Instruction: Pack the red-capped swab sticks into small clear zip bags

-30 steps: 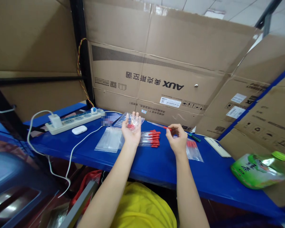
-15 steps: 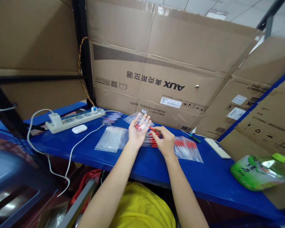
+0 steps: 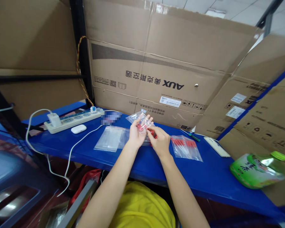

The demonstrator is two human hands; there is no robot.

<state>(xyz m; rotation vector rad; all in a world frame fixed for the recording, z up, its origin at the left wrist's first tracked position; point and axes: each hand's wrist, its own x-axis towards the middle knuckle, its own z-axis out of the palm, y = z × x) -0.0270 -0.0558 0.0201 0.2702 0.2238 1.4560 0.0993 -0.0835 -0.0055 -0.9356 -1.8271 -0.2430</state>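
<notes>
My left hand (image 3: pixel 135 136) holds up a small clear plastic bag (image 3: pixel 140 121) with red-capped tubes inside. Against the bag's lower edge my right hand (image 3: pixel 159 141) is closed around red-capped tubes, its fingers touching the left hand. Both hands are above the blue table (image 3: pixel 156 167), over a row of loose tubes that they mostly hide. A filled clear bag of red-capped tubes (image 3: pixel 185 147) lies just right of my right hand. Empty clear bags (image 3: pixel 111 138) lie flat to the left of my left hand.
A white power strip (image 3: pixel 71 119) with a charger and cable, and a white earbud case (image 3: pixel 78 129), sit at the table's left. A green screwdriver (image 3: pixel 192 136), a white phone (image 3: pixel 216 146) and a green bottle (image 3: pixel 257 169) lie at the right. Cardboard boxes (image 3: pixel 156 79) wall the back.
My right hand moved left from the table's middle with a tube and closed in against the bag in my left hand. The left hand shifted slightly right with its bag.
</notes>
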